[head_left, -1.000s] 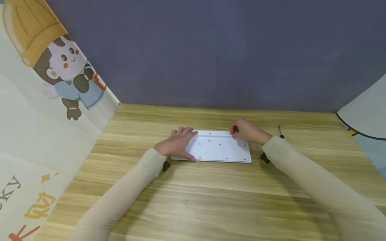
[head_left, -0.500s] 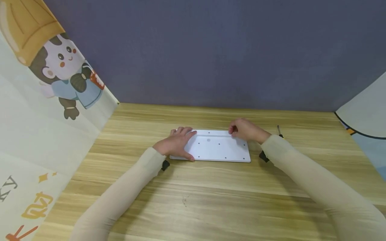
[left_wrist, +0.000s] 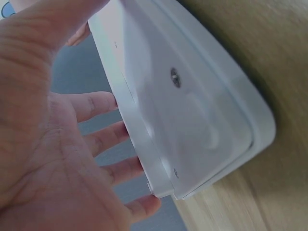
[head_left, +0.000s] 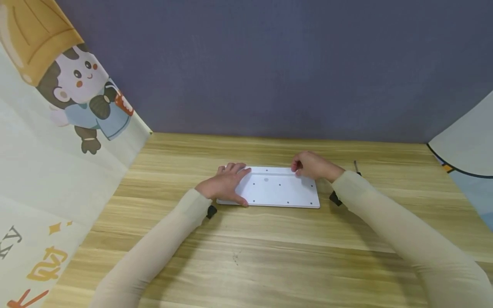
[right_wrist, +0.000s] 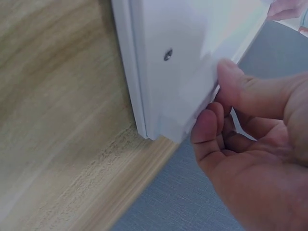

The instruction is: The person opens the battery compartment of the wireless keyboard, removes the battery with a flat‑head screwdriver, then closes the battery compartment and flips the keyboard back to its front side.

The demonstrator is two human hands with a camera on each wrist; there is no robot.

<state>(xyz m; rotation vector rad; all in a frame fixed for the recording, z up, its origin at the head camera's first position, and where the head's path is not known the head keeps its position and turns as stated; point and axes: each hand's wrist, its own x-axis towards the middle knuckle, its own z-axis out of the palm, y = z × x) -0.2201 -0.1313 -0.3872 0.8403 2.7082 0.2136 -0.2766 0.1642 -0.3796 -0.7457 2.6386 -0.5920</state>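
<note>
A white keyboard (head_left: 275, 194) lies underside up on the wooden table, small dark screws dotted over its back and a raised strip along the far edge. My left hand (head_left: 224, 185) spans its left end, thumb at the near edge and the other fingertips against the far edge. In the left wrist view those fingers (left_wrist: 108, 137) touch the strip's side. At the far edge towards the right, my right hand (head_left: 313, 166) pinches the strip between thumb and curled fingers. The right wrist view shows the thumb (right_wrist: 233, 79) on the back; what lies under the fingertips is hidden.
A screwdriver (head_left: 356, 166) lies right of the keyboard, its handle mostly hidden by the right sleeve (head_left: 352, 186). A dark upright panel (head_left: 277, 77) stands behind the table (head_left: 239, 278), and a printed sheet (head_left: 42, 171) is at the left.
Both hands keep almost the same places on the keyboard. The view has shifted very slightly, and the right sleeve now covers more of the screwdriver.
</note>
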